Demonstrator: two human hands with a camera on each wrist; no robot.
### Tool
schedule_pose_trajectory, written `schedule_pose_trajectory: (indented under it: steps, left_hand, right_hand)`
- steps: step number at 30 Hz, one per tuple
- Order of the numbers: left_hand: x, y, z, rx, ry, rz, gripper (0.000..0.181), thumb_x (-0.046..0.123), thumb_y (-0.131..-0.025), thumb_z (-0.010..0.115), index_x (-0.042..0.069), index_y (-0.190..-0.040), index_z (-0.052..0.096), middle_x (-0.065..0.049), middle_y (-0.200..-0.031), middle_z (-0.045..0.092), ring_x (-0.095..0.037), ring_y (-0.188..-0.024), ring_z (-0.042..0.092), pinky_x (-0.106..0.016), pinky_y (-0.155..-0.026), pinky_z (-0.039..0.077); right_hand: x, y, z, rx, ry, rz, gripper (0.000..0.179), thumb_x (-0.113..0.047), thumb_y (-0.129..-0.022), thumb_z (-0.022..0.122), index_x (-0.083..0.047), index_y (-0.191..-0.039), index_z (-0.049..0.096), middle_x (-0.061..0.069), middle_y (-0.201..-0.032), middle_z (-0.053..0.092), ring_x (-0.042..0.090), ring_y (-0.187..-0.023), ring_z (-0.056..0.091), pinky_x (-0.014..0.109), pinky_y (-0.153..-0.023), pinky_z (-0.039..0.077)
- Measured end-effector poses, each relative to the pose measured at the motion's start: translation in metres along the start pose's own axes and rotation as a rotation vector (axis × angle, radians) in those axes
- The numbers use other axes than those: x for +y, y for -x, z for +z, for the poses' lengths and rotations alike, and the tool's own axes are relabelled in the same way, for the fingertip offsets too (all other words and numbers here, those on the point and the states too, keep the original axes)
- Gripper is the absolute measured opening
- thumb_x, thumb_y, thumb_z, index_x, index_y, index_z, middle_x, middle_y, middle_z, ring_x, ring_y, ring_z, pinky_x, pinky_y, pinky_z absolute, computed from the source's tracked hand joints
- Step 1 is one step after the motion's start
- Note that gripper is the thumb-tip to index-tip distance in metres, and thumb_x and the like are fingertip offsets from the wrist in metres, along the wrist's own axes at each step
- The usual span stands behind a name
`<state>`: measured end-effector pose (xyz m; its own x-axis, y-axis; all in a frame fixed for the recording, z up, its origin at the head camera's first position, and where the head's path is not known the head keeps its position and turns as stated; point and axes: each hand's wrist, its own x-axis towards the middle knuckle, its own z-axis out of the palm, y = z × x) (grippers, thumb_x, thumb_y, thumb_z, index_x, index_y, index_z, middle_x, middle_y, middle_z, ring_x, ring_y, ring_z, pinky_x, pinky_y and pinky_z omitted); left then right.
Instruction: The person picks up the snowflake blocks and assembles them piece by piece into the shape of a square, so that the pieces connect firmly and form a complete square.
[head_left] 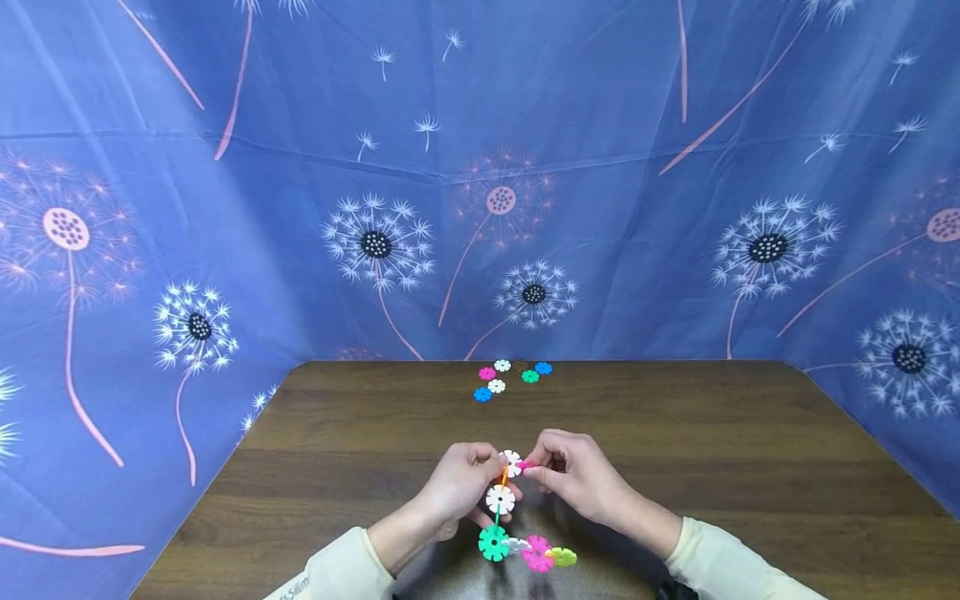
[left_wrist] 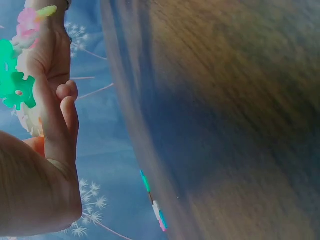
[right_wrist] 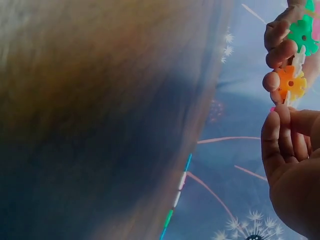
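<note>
A chain of interlocking notched plastic discs hangs between my hands above the table. My left hand (head_left: 463, 482) pinches its upper part, around a white disc (head_left: 512, 457) and an edge-on orange disc (right_wrist: 289, 82). Below follow a second white disc (head_left: 500, 500), a thin green disc seen on edge and a larger-looking green disc (head_left: 493, 543). From there the chain bends right through a pale disc, a pink disc (head_left: 537, 553) and a yellow-green disc (head_left: 564, 557). Thumb and fingertips of my right hand (head_left: 581, 473) pinch another pink disc (head_left: 526, 465) edge-on, right at the top white disc's rim.
Loose discs lie near the far edge of the brown wooden table (head_left: 360, 417): blue (head_left: 482, 394), white (head_left: 497, 386), pink (head_left: 487, 373), green (head_left: 530, 377) and several others. A blue dandelion-print cloth (head_left: 600, 208) hangs behind and along both sides.
</note>
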<state>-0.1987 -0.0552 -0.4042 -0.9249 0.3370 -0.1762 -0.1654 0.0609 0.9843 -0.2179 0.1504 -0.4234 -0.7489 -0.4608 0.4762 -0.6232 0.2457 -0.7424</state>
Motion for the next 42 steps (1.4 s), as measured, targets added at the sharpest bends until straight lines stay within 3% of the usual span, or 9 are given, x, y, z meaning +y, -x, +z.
schedule_pose_trajectory:
  steps: [3, 9, 17, 22, 26, 33, 37, 42]
  left_hand:
    - [0.003, 0.0, 0.002, 0.023, 0.008, 0.005, 0.025, 0.016, -0.104, 0.055, -0.006, -0.095, 0.063, -0.018, -0.078, 0.073, -0.015, -0.049, 0.064, -0.02, -0.038, 0.048]
    - [0.0, -0.001, 0.003, 0.019, 0.068, -0.007, 0.025, 0.016, -0.104, 0.053, -0.007, -0.097, 0.062, -0.024, -0.085, 0.073, -0.017, -0.051, 0.065, -0.023, -0.041, 0.052]
    - [-0.004, 0.001, -0.005, -0.027, -0.029, -0.007, 0.02, 0.017, -0.102, 0.058, -0.003, -0.1, 0.062, -0.016, -0.09, 0.071, -0.017, -0.061, 0.063, -0.033, -0.044, 0.056]
    - [-0.002, -0.001, -0.009, -0.008, -0.113, 0.086, 0.018, 0.016, -0.098, 0.064, 0.001, -0.107, 0.062, -0.009, -0.089, 0.066, -0.022, -0.067, 0.066, -0.034, -0.044, 0.055]
    - [0.001, -0.004, -0.01, -0.031, -0.177, 0.161, 0.017, 0.014, -0.096, 0.068, 0.002, -0.107, 0.064, -0.007, -0.088, 0.066, -0.023, -0.071, 0.066, -0.036, -0.046, 0.055]
    - [-0.005, -0.004, -0.005, -0.07, -0.161, 0.167, 0.007, 0.005, -0.09, 0.073, 0.003, -0.095, 0.07, -0.013, -0.08, 0.066, -0.017, -0.06, 0.062, -0.032, -0.044, 0.054]
    - [-0.005, -0.003, -0.007, -0.071, -0.143, 0.146, 0.005, 0.002, -0.088, 0.074, 0.001, -0.093, 0.072, -0.012, -0.074, 0.065, -0.015, -0.055, 0.059, -0.027, -0.043, 0.053]
    - [-0.002, -0.003, -0.012, -0.067, -0.165, 0.129, 0.005, 0.002, -0.09, 0.072, -0.001, -0.093, 0.071, -0.009, -0.071, 0.064, -0.014, -0.053, 0.058, -0.023, -0.042, 0.05]
  right_hand:
    - [-0.001, -0.002, 0.0, 0.012, -0.001, -0.005, 0.016, 0.001, -0.088, 0.076, -0.012, -0.085, 0.068, -0.002, -0.079, 0.062, 0.009, -0.058, 0.063, 0.028, -0.052, 0.056]
    - [-0.002, -0.004, -0.002, 0.008, -0.023, 0.066, 0.013, 0.0, -0.088, 0.076, -0.01, -0.087, 0.068, -0.001, -0.079, 0.063, 0.009, -0.059, 0.063, 0.031, -0.055, 0.058]
    - [0.001, -0.004, -0.007, -0.057, 0.017, 0.09, 0.006, -0.008, -0.091, 0.075, -0.011, -0.089, 0.071, -0.003, -0.082, 0.061, 0.01, -0.066, 0.063, 0.028, -0.059, 0.056]
    - [0.002, -0.002, -0.009, -0.08, 0.052, 0.106, 0.006, -0.009, -0.092, 0.075, -0.011, -0.09, 0.07, -0.005, -0.085, 0.063, 0.009, -0.07, 0.064, 0.028, -0.062, 0.057]
    - [0.0, -0.004, -0.009, -0.089, 0.039, 0.125, 0.012, -0.007, -0.091, 0.076, -0.014, -0.088, 0.066, -0.003, -0.08, 0.067, 0.01, -0.067, 0.066, 0.031, -0.06, 0.059]
    - [-0.006, -0.008, -0.003, -0.11, -0.023, 0.194, 0.016, -0.004, -0.086, 0.079, -0.01, -0.084, 0.064, 0.0, -0.069, 0.065, 0.013, -0.058, 0.064, 0.034, -0.054, 0.058]
    - [-0.007, -0.012, -0.006, -0.2, -0.042, 0.225, 0.015, -0.007, -0.087, 0.08, -0.011, -0.085, 0.065, 0.0, -0.07, 0.066, 0.013, -0.062, 0.065, 0.035, -0.057, 0.058]
    - [0.009, -0.03, -0.027, -0.397, 0.052, 0.208, 0.014, -0.012, -0.088, 0.079, -0.01, -0.096, 0.067, -0.004, -0.082, 0.068, 0.012, -0.075, 0.066, 0.029, -0.069, 0.056]
